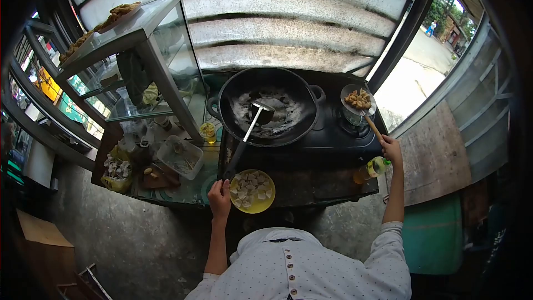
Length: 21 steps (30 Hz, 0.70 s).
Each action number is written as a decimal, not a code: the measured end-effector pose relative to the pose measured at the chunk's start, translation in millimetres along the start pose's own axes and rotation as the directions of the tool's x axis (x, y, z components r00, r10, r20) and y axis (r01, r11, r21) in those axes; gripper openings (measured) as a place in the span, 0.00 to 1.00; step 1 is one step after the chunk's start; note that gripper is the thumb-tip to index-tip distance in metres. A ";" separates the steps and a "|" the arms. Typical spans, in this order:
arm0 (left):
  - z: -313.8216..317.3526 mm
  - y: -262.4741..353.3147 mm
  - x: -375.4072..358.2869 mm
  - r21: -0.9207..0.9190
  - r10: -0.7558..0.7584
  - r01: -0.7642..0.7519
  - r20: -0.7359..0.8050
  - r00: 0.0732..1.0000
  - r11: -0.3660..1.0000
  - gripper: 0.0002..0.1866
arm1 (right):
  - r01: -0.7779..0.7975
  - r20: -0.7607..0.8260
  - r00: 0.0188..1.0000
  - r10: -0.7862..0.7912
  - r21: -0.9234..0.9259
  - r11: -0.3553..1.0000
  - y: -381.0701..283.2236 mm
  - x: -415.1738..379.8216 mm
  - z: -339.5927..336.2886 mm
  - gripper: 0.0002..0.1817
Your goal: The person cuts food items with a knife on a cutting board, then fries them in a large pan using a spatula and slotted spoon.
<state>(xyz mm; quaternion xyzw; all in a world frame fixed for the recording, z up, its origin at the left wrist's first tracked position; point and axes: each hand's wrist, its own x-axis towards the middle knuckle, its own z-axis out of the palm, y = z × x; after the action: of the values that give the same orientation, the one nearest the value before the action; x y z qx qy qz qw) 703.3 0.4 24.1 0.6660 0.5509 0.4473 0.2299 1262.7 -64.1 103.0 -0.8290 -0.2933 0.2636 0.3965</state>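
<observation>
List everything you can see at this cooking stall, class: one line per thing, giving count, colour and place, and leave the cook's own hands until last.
wok: one, black, on the stove, centre
ladle: one, metal with a dark handle, bowl resting in the wok
yellow plate: one, holding pale food pieces, front edge of the counter
skimmer: one, metal with a wooden handle, holding fried pieces, right of the wok
bottle: one, green cap, right end of the counter
glass cabinet: one, clear, left of the wok, fried food on top
plastic tub: one, clear, left counter
left hand: one, on the ladle handle
right hand: one, gripping the skimmer handle
</observation>
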 end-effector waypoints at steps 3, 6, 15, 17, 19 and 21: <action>-0.9 1.8 -0.2 0.008 -0.005 0.005 0.008 1.000 1.000 0.18 | -0.108 0.024 0.994 0.107 0.058 0.992 6.6 6.7 6.8 0.21; -1.1 3.8 -0.2 -0.004 -0.026 0.026 0.013 1.000 1.000 0.18 | -0.224 0.112 0.971 0.209 0.144 0.964 21.7 22.5 7.6 0.22; 4.1 -6.9 -2.3 0.032 -0.047 0.047 -0.015 0.999 0.998 0.18 | -0.155 0.116 0.981 0.153 0.011 0.988 39.2 33.5 23.9 0.24; 4.8 -10.1 -3.0 0.015 -0.072 0.072 -0.019 0.997 0.997 0.18 | -0.121 0.118 0.986 0.119 0.008 0.993 41.8 35.0 26.8 0.24; 5.3 -10.7 -2.3 -0.098 -0.230 0.235 0.055 0.972 0.967 0.18 | -0.043 0.088 0.995 0.038 0.061 0.997 44.9 34.5 29.5 0.26; 3.3 -8.5 5.2 -0.262 -0.342 0.375 0.164 0.925 0.889 0.18 | 0.096 -0.010 0.995 -0.099 -0.157 0.983 63.5 49.4 26.2 0.27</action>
<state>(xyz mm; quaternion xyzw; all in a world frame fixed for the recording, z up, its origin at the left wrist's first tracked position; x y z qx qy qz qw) 701.6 8.3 17.5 0.5361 0.5793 0.4342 0.4342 1296.8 -49.3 27.1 -0.8446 -0.3497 0.2127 0.3453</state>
